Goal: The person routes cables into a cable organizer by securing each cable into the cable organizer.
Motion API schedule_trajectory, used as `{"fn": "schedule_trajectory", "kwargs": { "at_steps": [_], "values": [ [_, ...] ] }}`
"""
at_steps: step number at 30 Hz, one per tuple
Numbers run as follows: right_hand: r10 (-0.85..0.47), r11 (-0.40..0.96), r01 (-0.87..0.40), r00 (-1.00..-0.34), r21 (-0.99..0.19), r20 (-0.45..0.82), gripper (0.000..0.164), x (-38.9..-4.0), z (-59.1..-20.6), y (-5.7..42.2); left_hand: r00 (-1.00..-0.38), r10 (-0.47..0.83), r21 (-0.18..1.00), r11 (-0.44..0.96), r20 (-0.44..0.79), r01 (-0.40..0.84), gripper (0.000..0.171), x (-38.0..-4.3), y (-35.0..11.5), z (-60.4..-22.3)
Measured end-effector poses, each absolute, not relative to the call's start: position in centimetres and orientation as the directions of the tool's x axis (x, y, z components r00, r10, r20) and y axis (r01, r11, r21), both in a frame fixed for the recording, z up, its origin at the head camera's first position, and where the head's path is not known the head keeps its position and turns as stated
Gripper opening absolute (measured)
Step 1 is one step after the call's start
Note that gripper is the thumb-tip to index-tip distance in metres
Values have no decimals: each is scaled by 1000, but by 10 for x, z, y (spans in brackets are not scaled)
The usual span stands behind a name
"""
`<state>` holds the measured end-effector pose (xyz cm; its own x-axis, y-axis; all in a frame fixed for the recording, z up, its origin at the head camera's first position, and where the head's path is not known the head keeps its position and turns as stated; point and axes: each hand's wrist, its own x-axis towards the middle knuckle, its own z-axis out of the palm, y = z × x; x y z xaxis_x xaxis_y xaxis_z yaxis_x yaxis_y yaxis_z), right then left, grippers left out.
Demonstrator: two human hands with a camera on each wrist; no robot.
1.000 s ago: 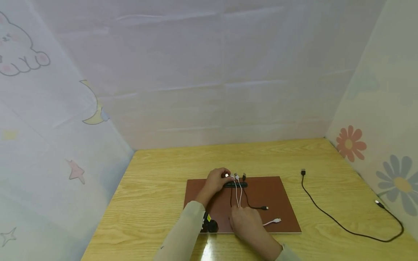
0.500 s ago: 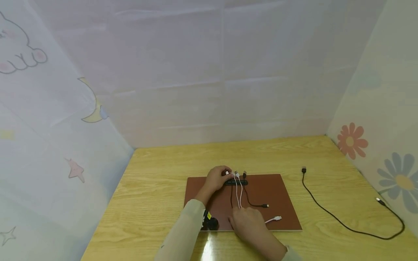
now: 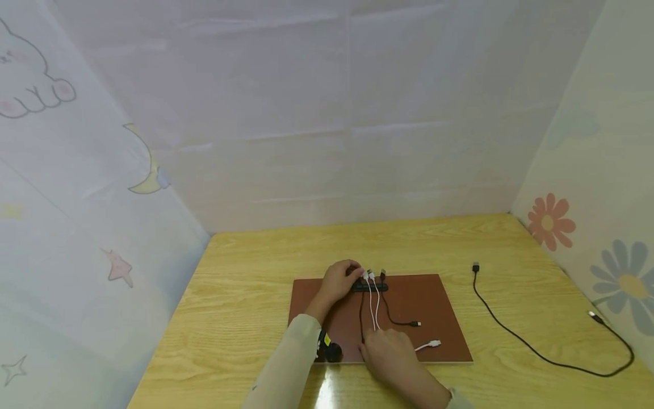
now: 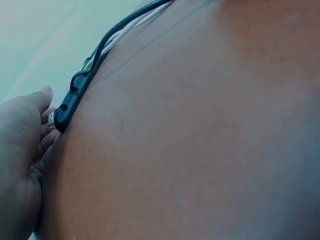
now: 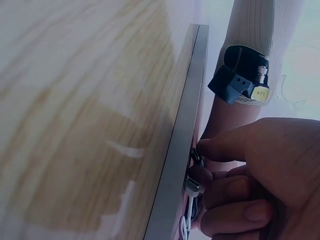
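Observation:
A black cable holder lies on the back of a brown board. White cables and black cables pass through its slots. My left hand is at the holder's left end, its fingers curled about a metal USB plug there; the head view hides the plug. My right hand is low over the board's front part. Its thumb and finger pinch a small black cable end in the right wrist view. Beside that, a white cable's plug lies against the fingers.
A loose black USB cable curves over the wooden table at right. On the board are a black plug and a white plug. A black device is strapped on the left wrist. Cloth walls enclose the table.
My right hand has shifted slightly toward the front edge, and more of the black cable shows above it. The metal plug seen between the left fingers earlier is hidden in the head view.

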<state>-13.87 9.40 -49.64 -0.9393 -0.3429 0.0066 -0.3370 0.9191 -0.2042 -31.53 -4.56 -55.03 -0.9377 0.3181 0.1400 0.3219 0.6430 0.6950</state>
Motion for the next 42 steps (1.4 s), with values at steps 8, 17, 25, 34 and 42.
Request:
{"fn": "schedule_trajectory", "kwargs": {
  "at_steps": [8,17,25,34,42],
  "values": [
    [-331,918,-331,-943,-219,36,29,-138,-498,92,-938,312,681,654,154,329,29,-315,-45,-553],
    [-305,928,-303,-952,-217,24,30,-144,-489,102,-937,312,659,674,156,334,29,-313,-47,-550],
    [-171,952,-196,-978,-235,123,25,-167,-472,153,-943,298,674,667,150,318,29,-314,-46,-553],
    [-39,946,-27,-999,-324,-31,36,-212,-467,248,-929,321,681,640,183,355,27,-313,-40,-554],
    [100,899,184,-970,-397,-222,36,-261,-483,314,-920,328,641,664,214,385,27,-311,-47,-556]
  ]
}}
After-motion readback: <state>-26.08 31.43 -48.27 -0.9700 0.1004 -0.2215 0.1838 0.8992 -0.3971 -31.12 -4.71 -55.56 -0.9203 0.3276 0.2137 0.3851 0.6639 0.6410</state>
